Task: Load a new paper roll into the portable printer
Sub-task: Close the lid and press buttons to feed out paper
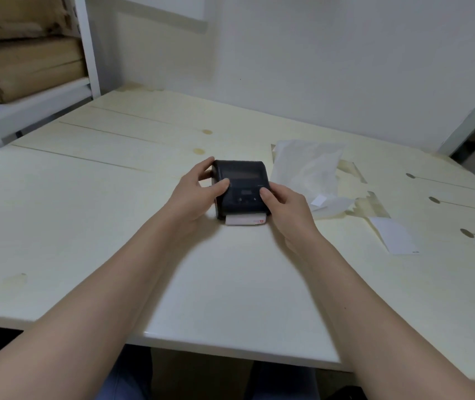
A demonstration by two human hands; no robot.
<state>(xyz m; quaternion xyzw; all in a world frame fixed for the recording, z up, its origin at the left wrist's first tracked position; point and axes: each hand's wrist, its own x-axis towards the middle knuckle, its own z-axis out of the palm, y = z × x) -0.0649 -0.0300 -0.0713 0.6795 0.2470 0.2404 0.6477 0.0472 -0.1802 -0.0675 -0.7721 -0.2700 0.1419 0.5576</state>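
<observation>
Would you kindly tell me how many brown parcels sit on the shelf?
2: one parcel on top, one parcel beneath it, both on the shelf far left. Others may lie out of frame.

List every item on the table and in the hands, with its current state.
Portable printer: closed, flat on table, paper strip sticking out.
Left hand: gripping printer's left side.
Right hand: gripping printer's right side.
Plastic wrapper: torn open, empty.
Loose label: lying flat.

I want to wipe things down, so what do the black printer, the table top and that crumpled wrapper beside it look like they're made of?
Printer: likely matte black plastic, with moulded rounded edges and dull sheen. Table: probably pale painted or laminated wood; seams and knot-like spots show. Wrapper: thin translucent plastic film, creased and see-through.
</observation>
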